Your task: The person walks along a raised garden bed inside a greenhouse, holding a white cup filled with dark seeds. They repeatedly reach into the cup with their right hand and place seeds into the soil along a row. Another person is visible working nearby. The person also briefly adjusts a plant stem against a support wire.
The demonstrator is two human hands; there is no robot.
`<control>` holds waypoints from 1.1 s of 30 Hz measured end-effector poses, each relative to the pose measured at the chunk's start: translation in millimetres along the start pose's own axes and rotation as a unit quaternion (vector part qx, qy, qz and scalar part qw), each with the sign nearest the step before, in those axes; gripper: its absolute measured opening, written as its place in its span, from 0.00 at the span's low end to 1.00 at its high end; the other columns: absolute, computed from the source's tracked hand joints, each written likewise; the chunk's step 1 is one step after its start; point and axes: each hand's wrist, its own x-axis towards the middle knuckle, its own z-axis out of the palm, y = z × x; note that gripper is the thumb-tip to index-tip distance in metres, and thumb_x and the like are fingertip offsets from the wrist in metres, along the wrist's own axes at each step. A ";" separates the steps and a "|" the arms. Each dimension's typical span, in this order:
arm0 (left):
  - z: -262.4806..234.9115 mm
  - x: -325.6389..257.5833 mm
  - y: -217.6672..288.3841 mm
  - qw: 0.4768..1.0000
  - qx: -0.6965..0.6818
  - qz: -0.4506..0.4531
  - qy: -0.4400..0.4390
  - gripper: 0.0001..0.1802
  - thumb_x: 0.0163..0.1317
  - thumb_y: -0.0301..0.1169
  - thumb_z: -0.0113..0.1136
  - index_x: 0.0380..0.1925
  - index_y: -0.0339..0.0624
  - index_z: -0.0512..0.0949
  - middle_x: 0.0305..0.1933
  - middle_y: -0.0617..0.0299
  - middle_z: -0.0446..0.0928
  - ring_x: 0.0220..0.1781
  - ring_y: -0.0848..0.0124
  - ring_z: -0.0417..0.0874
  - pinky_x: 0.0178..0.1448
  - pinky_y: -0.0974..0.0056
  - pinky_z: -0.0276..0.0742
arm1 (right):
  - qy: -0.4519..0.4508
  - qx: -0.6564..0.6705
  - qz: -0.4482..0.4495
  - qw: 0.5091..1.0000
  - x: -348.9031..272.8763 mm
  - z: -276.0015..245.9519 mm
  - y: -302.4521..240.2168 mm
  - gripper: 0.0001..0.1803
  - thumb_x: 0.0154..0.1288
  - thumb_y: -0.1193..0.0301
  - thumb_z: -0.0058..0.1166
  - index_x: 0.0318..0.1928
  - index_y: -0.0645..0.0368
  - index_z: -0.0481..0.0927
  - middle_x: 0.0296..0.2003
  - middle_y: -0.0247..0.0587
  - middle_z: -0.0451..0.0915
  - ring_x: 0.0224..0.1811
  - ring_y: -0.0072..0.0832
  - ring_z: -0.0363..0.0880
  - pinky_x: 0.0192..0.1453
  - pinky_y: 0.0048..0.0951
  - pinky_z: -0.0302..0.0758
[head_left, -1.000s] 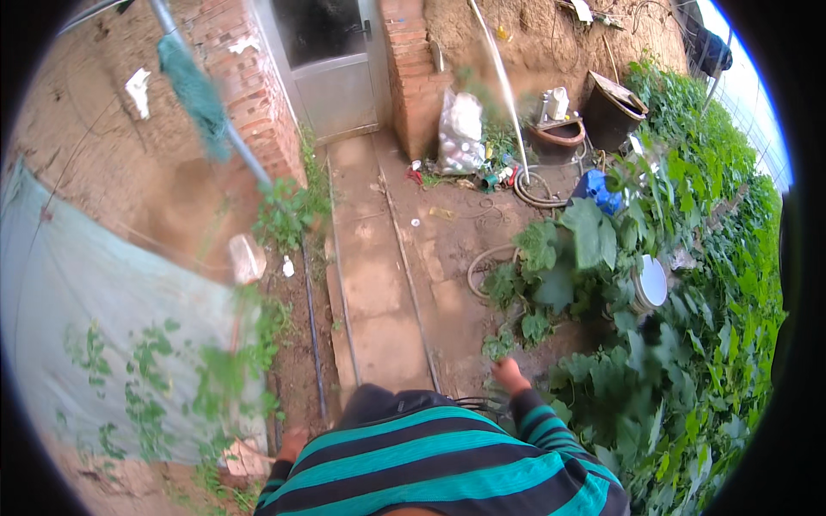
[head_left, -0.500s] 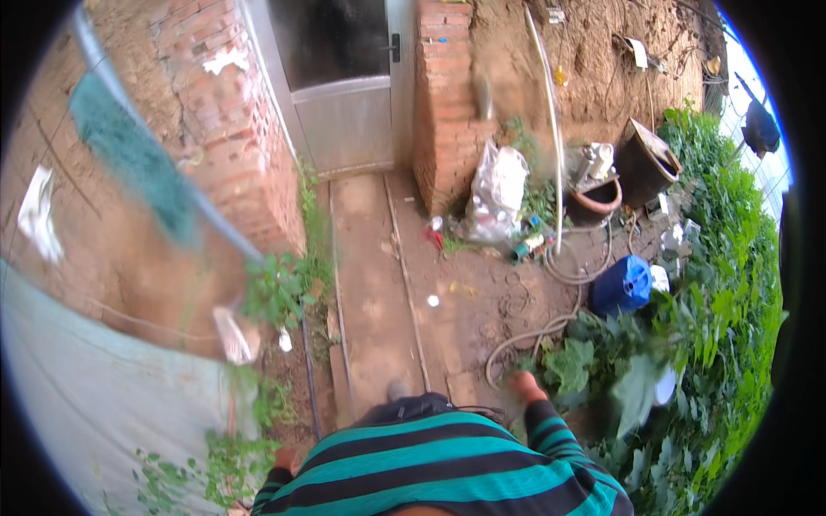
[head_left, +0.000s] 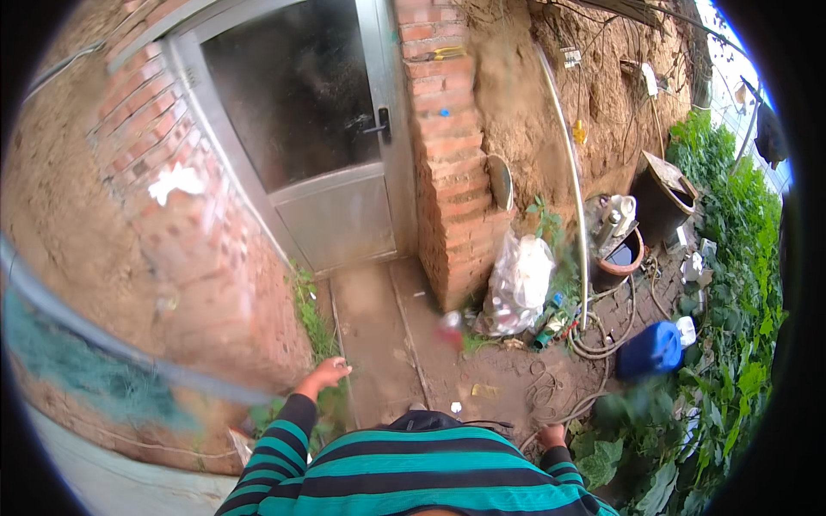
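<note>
Nearest me is my striped teal-and-black sleeve, soft knit. My left hand (head_left: 325, 375) hangs with fingers loosely spread, holding nothing, just beside the weeds (head_left: 311, 320) along the rough brick wall (head_left: 198, 249). My right hand (head_left: 551, 434) sits low by broad green leaves (head_left: 602, 456); I cannot tell how its fingers stand. Beyond lie coiled hose (head_left: 594, 344), a blue plastic jug (head_left: 651, 348) and a crinkled clear bag (head_left: 516, 284). The grey metal door (head_left: 318, 146) now looms much closer than half a second ago.
</note>
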 end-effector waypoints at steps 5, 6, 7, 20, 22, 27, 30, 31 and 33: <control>-105.3 96.0 164.8 0.945 0.148 0.223 0.188 0.31 0.56 0.42 0.63 0.54 0.32 0.70 0.53 0.44 0.76 0.55 0.58 0.78 0.56 0.57 0.73 | 0.010 -0.064 -0.088 0.994 31.1 73.4 -177.9 0.11 0.60 0.69 0.53 0.36 0.65 0.79 0.23 0.42 0.80 0.23 0.31 0.80 0.24 0.34 0.74; -117.6 116.9 202.6 0.938 0.082 0.257 0.218 0.31 0.56 0.41 0.63 0.55 0.32 0.69 0.55 0.43 0.74 0.56 0.55 0.76 0.59 0.54 0.71 | 0.027 -0.083 -0.092 0.992 35.8 76.0 -201.6 0.12 0.60 0.71 0.53 0.38 0.68 0.79 0.24 0.43 0.81 0.23 0.30 0.81 0.25 0.32 0.75; -133.1 137.2 243.6 0.900 0.173 0.305 0.259 0.32 0.56 0.40 0.63 0.57 0.32 0.68 0.57 0.43 0.72 0.59 0.53 0.74 0.61 0.54 0.69 | 0.025 -0.069 -0.115 0.991 41.1 75.6 -216.1 0.12 0.59 0.73 0.53 0.40 0.70 0.80 0.24 0.43 0.82 0.22 0.30 0.82 0.25 0.29 0.76; -219.1 433.2 593.5 0.708 0.416 0.457 0.341 0.25 0.53 0.39 0.64 0.50 0.39 0.73 0.45 0.48 0.77 0.51 0.49 0.75 0.55 0.47 0.68 | 0.090 -0.268 0.411 0.867 -122.6 125.7 -99.6 0.20 0.61 0.58 0.54 0.48 0.58 0.73 0.45 0.42 0.79 0.50 0.39 0.77 0.48 0.40 0.74; -223.3 467.5 606.0 0.714 0.405 0.486 0.300 0.19 0.53 0.36 0.65 0.42 0.37 0.74 0.43 0.44 0.77 0.47 0.47 0.77 0.50 0.49 0.72 | 0.205 -0.038 0.404 0.891 -153.6 147.9 -131.6 0.17 0.63 0.64 0.50 0.48 0.60 0.72 0.40 0.50 0.78 0.44 0.46 0.77 0.42 0.46 0.74; -225.7 523.0 595.6 0.802 0.341 0.415 0.262 0.19 0.60 0.38 0.58 0.47 0.37 0.74 0.48 0.42 0.76 0.52 0.46 0.75 0.52 0.52 0.72 | 0.325 0.278 0.329 0.842 -160.2 173.2 -236.6 0.11 0.65 0.75 0.45 0.47 0.66 0.72 0.31 0.60 0.78 0.35 0.58 0.79 0.32 0.50 0.75; -229.7 531.2 598.6 0.822 0.298 0.421 0.241 0.22 0.62 0.40 0.55 0.52 0.36 0.73 0.52 0.41 0.74 0.56 0.47 0.74 0.56 0.54 0.70 | 0.280 0.167 0.340 0.882 -120.4 164.6 -268.3 0.11 0.64 0.74 0.49 0.43 0.69 0.75 0.26 0.54 0.78 0.27 0.48 0.80 0.27 0.40 0.77; -230.6 527.8 593.3 0.828 0.292 0.418 0.235 0.24 0.63 0.40 0.55 0.53 0.36 0.72 0.53 0.40 0.74 0.57 0.47 0.73 0.57 0.55 0.69 | 0.275 0.118 0.333 0.894 -98.8 156.3 -271.4 0.11 0.63 0.73 0.50 0.41 0.70 0.77 0.24 0.51 0.79 0.22 0.43 0.80 0.24 0.35 0.77; -224.3 512.6 591.9 0.850 0.288 0.392 0.203 0.28 0.64 0.44 0.52 0.56 0.32 0.70 0.56 0.41 0.73 0.59 0.49 0.72 0.61 0.55 0.67 | 0.247 0.125 0.280 0.919 -54.6 129.2 -275.3 0.11 0.63 0.72 0.52 0.40 0.69 0.78 0.23 0.48 0.79 0.19 0.37 0.79 0.23 0.33 0.78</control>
